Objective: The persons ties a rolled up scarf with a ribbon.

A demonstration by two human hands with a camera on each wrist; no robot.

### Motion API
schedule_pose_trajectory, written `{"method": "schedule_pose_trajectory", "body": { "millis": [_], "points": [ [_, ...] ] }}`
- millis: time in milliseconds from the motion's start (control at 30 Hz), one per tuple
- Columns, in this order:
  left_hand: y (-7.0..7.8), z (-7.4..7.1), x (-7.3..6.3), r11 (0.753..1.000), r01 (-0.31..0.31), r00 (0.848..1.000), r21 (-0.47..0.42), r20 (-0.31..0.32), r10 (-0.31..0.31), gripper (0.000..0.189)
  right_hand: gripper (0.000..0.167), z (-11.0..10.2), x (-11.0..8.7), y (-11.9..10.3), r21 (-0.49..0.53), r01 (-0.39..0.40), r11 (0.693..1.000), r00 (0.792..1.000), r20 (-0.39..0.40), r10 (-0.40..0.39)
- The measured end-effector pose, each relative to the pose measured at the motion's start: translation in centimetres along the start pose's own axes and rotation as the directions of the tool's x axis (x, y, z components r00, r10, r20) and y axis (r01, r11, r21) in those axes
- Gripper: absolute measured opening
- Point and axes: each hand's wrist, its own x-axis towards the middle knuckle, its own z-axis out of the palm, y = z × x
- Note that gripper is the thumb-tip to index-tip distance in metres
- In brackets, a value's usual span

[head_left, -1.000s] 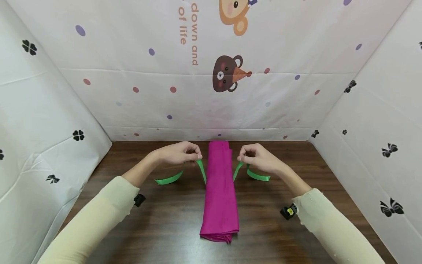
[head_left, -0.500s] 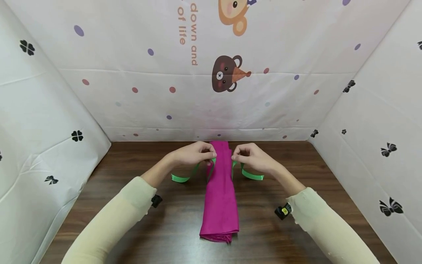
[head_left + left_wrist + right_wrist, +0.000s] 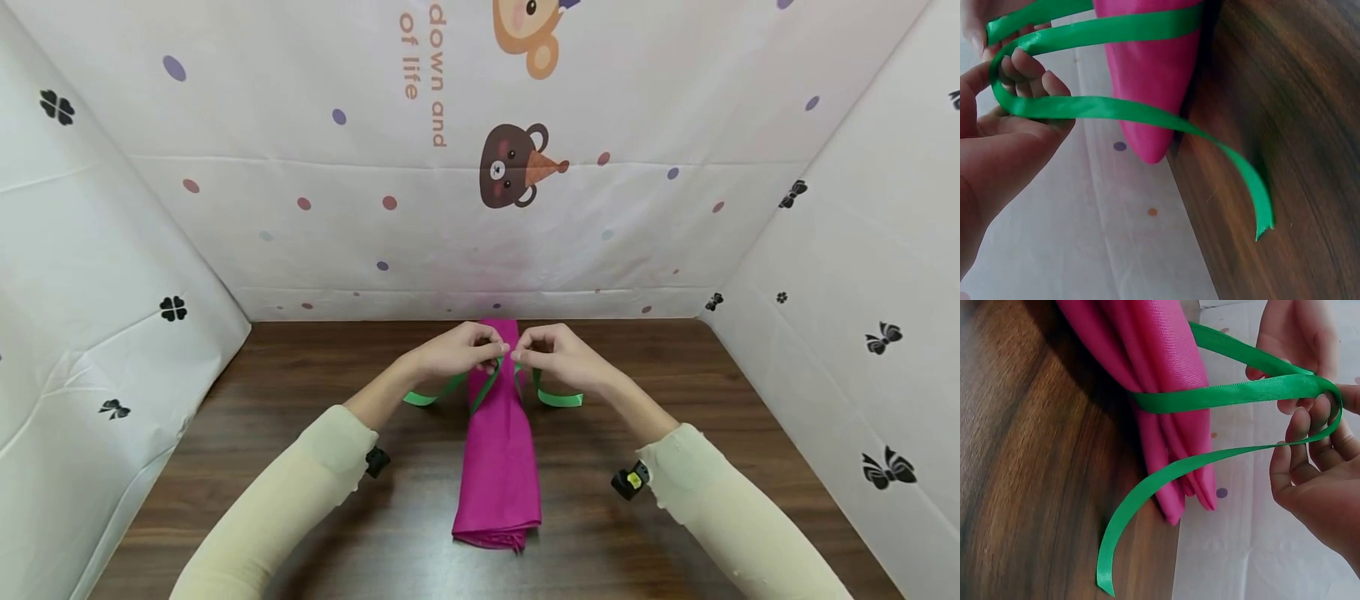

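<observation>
A folded magenta cloth point(image 3: 498, 475) lies lengthwise on the table, with a green ribbon point(image 3: 1141, 26) passing around it. My left hand point(image 3: 457, 350) pinches the ribbon's left part above the cloth, and that tail point(image 3: 1244, 169) hangs to the table on the left. Opposite it, my right hand point(image 3: 562, 358) pinches the right part between thumb and fingers; its loose tail point(image 3: 1129, 512) curls down to the right. The two hands' fingertips are nearly together over the cloth's far half. Under the cloth, the ribbon is hidden.
The brown wooden table point(image 3: 337, 517) ends at a white printed backdrop point(image 3: 300, 242). White side sheets point(image 3: 97, 333) stand left and right. A small black device point(image 3: 630, 480) sits at the right wrist, another point(image 3: 377, 461) at the left.
My left hand has moved right, over the cloth, drawing its ribbon part inward. My right hand has moved left a little. The fingertips now nearly meet; the cloth has stayed in place.
</observation>
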Motion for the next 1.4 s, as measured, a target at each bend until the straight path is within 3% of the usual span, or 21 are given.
{"method": "schedule_pose_trajectory", "body": {
  "millis": [467, 833, 1067, 1200, 1400],
  "points": [
    [-0.3, 0.3, -0.2, 0.999, 0.038, 0.999, -0.031, -0.019, -0.039, 0.028, 0.016, 1.2, 0.3, -0.2, 0.025, -0.016, 1.000, 0.998, -0.055, 0.018],
    [-0.5, 0.8, -0.1, 0.995, 0.042, 0.995, -0.093, -0.087, -0.050, 0.027, 0.016, 1.3, 0.4, 0.4, 0.039, -0.017, 0.999, 0.998, -0.066, 0.020],
    [-0.9, 0.8, -0.4, 0.989, 0.034, 0.997, -0.141, -0.059, -0.043, 0.025, 0.016, 1.5, 0.5, 0.5, 0.056, -0.003, 0.998, 0.997, -0.078, 0.008],
    [-0.9, 0.9, -0.6, 0.995, 0.026, 0.998, -0.092, -0.056, -0.031, 0.028, 0.012, 1.6, 0.6, 0.7, 0.064, 0.036, 0.997, 0.995, -0.092, -0.030],
    [-1.0, 1.2, -0.7, 1.000, 0.007, 0.995, -0.021, -0.100, -0.009, 0.028, 0.007, 1.9, 0.7, 0.9, 0.064, 0.052, 0.997, 0.992, -0.119, -0.044]
  ]
}}
